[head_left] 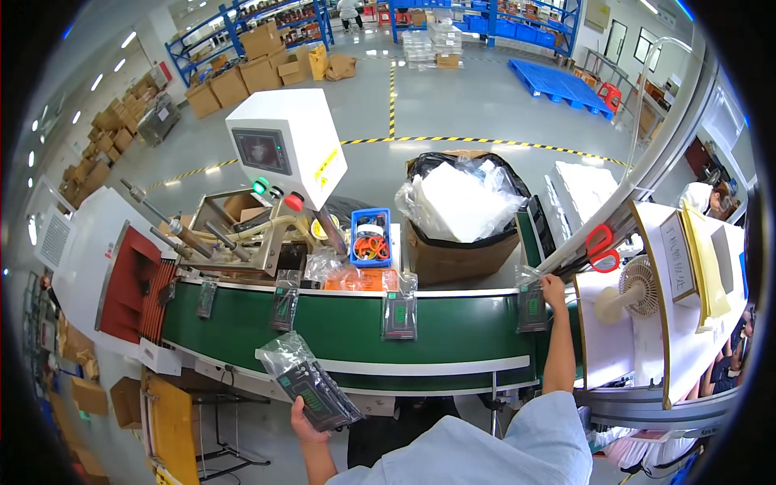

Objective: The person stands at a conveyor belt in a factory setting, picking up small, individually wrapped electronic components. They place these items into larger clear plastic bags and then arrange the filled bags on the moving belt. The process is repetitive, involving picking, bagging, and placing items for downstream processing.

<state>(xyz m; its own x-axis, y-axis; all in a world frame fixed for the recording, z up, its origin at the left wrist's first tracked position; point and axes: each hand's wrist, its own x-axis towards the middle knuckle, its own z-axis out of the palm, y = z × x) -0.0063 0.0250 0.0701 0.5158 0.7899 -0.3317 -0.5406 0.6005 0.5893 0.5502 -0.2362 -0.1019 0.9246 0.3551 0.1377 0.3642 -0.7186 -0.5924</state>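
- Holding is done at the left, where a stack (314, 386) of dark packs in clear film is gripped along its near edge by the left hand (310, 420).
- The left fingers are closed on that edge, with most of the stack extending beyond them, away from the body; it is tilted, its loose film end pointed up and left.
- The stack is seen over the near rail (428, 369) of the green belt (347, 323); whether the rail is touched cannot be told.
- At the belt's right part, a single pack (531, 307) is laid, its film end toward the far rail.
- The right hand (554, 293) is placed at this pack's upper right edge, so the pack lies just left of and below the fingers, which are bent and narrow; whether the film is pinched cannot be told.
- Well apart along the belt, a middle pack (400, 314), a farther pack (284, 303) and a small-looking pack (206, 299) are spaced toward the red flaps (129, 283).
- Beyond the belt, a blue bin (370, 262) is filled with orange-handled tools, and a carton (461, 263) is heaped with white packing.
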